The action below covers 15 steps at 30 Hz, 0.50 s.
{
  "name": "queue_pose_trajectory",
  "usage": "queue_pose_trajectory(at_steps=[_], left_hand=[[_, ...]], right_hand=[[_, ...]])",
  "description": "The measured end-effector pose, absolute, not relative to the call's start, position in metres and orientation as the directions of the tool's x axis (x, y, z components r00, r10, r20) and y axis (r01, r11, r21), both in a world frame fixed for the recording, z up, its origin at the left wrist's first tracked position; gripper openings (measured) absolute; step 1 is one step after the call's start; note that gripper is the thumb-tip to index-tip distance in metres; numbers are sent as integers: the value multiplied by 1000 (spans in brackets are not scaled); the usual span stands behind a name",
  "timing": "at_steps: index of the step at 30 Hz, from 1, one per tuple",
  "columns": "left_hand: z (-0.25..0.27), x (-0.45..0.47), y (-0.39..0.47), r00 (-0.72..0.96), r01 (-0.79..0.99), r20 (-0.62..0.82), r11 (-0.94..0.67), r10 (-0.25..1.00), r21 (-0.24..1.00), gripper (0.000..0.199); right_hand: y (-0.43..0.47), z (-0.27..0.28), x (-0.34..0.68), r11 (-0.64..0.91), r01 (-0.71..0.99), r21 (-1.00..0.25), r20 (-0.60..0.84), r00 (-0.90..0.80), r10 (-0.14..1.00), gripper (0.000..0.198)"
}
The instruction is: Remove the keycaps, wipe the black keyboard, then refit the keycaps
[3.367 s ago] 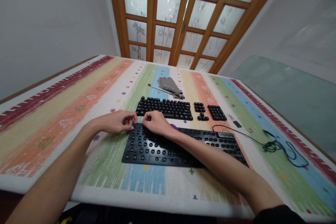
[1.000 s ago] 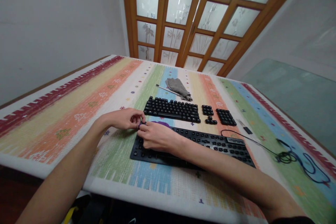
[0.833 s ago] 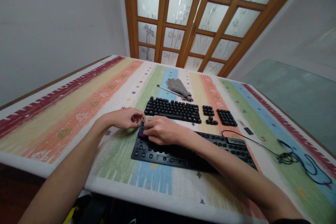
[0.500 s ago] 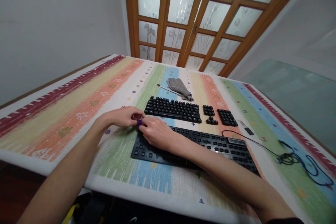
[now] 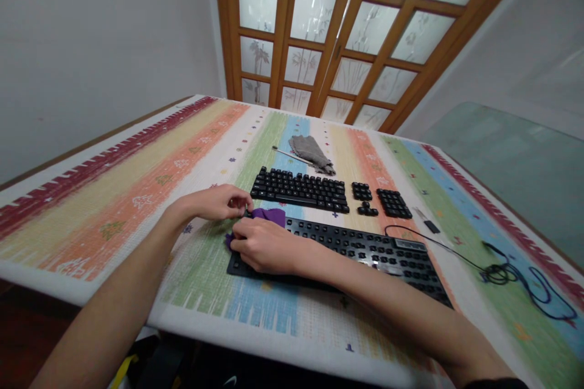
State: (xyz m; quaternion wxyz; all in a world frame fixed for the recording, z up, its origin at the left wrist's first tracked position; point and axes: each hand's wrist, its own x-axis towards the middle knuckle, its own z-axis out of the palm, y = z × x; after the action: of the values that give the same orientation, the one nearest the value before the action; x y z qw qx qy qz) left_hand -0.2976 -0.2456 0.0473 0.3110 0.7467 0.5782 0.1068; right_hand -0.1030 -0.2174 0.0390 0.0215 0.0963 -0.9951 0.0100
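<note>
A black keyboard base (image 5: 347, 246) without its keycaps lies across the near part of the table, its bare switches facing up. My right hand (image 5: 264, 245) grips a purple cloth (image 5: 272, 215) over the left end of the base. Some of the cloth pokes out beyond the fingers on the left. At the far left corner of the base, my left hand (image 5: 221, 202) has its fingers curled and pinched on the edge. Just beyond, black keycaps (image 5: 298, 188) are set out in keyboard order.
Further right sit two smaller keycap groups (image 5: 362, 191) and a number-pad block (image 5: 394, 203). A grey cloth (image 5: 311, 152) and a thin stick (image 5: 292, 155) lie behind. To the right are a small dark-ended tool (image 5: 431, 227) and a coiled cable (image 5: 500, 274).
My right hand has moved a little toward me and away from my left hand. More of the purple cloth now shows, spread over the base. My left hand has barely moved.
</note>
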Motion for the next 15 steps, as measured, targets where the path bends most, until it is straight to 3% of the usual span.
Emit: queue_pose_trajectory(at_steps=[5,8,11,15], left_hand=[[47,-298,-246,316,806,-194,-155,929,571,27],[46,-298,-246,317,801,-199,-149,927,580,28],[46,-297,-245,322,788,-209,-138,923,600,28],[46,-298,-245,324,779,-204,-139,924,611,28]], right_hand=[[-224,41,-97,979,-176,-103,43,-984,-173,18],[-230,35,-93,982,-69,-177,79,-995,-56,17],[-238,30,-87,988,4,-156,113,-993,22,17],[-243,32,-79,992,-126,-30,116,-986,-122,16]])
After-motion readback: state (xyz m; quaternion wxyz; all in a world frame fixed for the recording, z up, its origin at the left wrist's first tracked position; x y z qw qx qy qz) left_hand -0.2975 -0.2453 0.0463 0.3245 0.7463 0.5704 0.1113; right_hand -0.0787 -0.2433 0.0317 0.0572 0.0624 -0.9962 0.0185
